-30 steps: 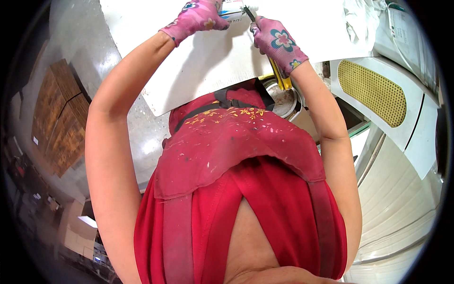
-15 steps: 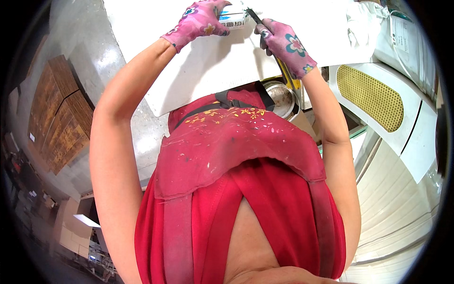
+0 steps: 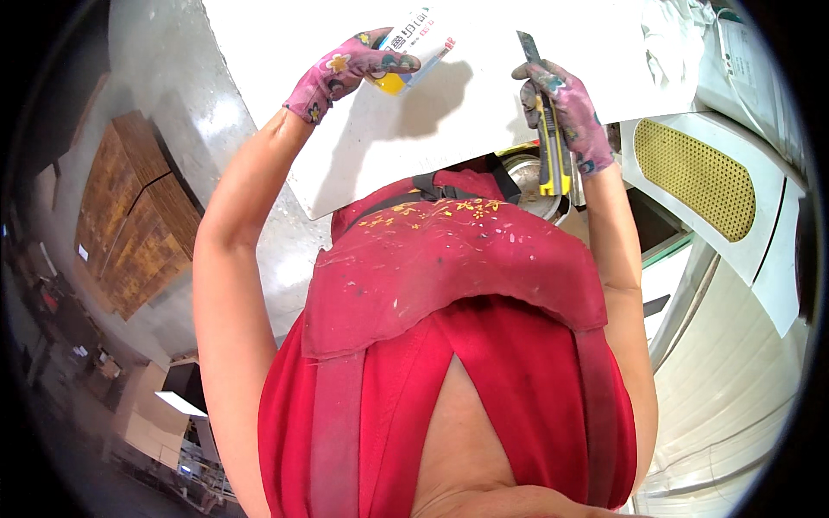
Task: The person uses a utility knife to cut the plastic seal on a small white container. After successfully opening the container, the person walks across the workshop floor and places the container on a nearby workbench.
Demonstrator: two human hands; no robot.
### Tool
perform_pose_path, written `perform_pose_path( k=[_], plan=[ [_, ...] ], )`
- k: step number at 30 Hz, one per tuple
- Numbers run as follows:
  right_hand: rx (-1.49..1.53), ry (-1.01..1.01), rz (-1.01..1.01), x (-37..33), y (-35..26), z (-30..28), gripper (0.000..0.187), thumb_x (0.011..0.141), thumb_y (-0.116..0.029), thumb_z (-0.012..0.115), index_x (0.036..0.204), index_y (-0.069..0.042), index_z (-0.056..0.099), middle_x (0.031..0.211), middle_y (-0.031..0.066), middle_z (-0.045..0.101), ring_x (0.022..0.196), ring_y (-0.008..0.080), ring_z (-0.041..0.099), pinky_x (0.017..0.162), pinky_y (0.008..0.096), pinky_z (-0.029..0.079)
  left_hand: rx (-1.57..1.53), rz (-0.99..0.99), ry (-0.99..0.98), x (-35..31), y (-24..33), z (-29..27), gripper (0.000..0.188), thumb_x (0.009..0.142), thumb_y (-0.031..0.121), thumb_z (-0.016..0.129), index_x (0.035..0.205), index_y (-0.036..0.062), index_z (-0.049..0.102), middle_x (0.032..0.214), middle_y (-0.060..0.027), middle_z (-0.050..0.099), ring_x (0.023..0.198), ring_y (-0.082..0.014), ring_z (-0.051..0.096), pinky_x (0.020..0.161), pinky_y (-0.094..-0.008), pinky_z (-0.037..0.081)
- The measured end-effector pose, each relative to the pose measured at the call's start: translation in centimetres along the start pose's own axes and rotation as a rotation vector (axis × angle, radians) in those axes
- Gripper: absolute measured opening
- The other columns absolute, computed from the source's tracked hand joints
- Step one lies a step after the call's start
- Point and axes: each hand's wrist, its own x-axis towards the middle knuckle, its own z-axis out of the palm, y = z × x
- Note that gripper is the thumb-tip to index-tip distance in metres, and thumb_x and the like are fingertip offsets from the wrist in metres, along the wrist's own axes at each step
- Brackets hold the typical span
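My left hand, in a pink flowered glove with darkened fingertips, is closed around a white printed container with blue trim and a yellow end. It is held tilted above a white tabletop, on which it casts a shadow; its upper end runs out of the picture. In the matching glove, my right hand grips a yellow and grey utility knife near its middle. The dark blade end points away from me, up and slightly left, apart from the container. The yellow butt end hangs toward my apron.
Below the table edge, partly behind the knife, sits a round metal pan. A white panel with yellow woven mesh stands at right. Beyond it are a large metal can and white plastic sheeting. Brown wooden boards stand at left.
My right hand has drawn back right and toward me, taking the knife away from the container. My left hand has turned the container, so its yellow end now shows.
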Motion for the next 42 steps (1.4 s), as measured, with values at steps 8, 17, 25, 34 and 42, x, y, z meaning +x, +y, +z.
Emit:
perform_pose_path(
  k=[8, 17, 25, 34, 42],
  plan=[
    [-0.223, -0.053, -0.454, 1.3, 0.4, 3.6, 0.066, 0.083, -0.036, 0.071, 0.134, -0.002, 0.047, 0.075, -0.0019, 0.058, 0.057, 0.005, 0.053, 0.05, 0.0203, 0.042, -0.489, 0.02, -0.386, -1.7, -0.8, 1.6, 0.062, 0.074, 0.019, 0.077, 0.126, -0.0031, 0.053, 0.109, -0.009, 0.065, 0.101, -0.0178, 0.062, 0.09, -0.0292, 0.048],
    [-0.139, 0.016, -0.233, 0.9, -1.7, 4.2, 0.046, 0.084, -0.04, 0.069, 0.112, -0.003, 0.065, 0.063, -0.0009, 0.053, 0.053, 0.0073, 0.052, 0.05, 0.0223, 0.041, 0.08, 0.195, -0.002, -5.0, 1.0, 5.7, 0.097, 0.062, 0.032, 0.087, 0.139, -0.0021, 0.039, 0.128, -0.0151, 0.055, 0.12, -0.0257, 0.052, 0.103, -0.0337, 0.04],
    [0.07, 0.053, -0.043, 0.6, -1.6, 4.1, 0.043, 0.085, -0.042, 0.068, 0.107, -0.006, 0.066, 0.066, 0.0013, 0.056, 0.055, 0.0091, 0.056, 0.052, 0.0251, 0.048, 0.72, 0.538, 0.472, -6.0, 1.0, 9.3, 0.091, 0.05, 0.024, 0.089, 0.131, 0.009, 0.05, 0.117, -0.0121, 0.057, 0.106, -0.0285, 0.057, 0.094, -0.0361, 0.046],
    [0.323, -0.123, -0.023, 0.6, -0.6, 2.6, 0.052, 0.091, -0.039, 0.059, 0.131, -0.007, 0.05, 0.081, 0.0042, 0.059, 0.062, 0.0111, 0.054, 0.05, 0.027, 0.046, 0.21, 0.219, -0.05, -6.9, 0.7, 6.9, 0.081, 0.054, 0.012, 0.087, 0.127, 0.0059, 0.054, 0.115, -0.0059, 0.06, 0.108, -0.0172, 0.056, 0.096, -0.0311, 0.044],
    [0.81, -0.409, 0.229, 1.4, 0.8, 3.8, 0.03, 0.096, -0.039, 0.05, 0.09, -0.01, 0.053, 0.067, 0.0005, 0.047, 0.053, 0.0118, 0.042, 0.048, 0.0248, 0.042, -0.461, 0.165, -0.311, -5.7, -1.5, 6.3, 0.086, 0.052, 0.01, 0.088, 0.13, 0.0014, 0.052, 0.122, -0.0084, 0.06, 0.113, -0.0183, 0.055, 0.099, -0.0316, 0.043]
  ],
)
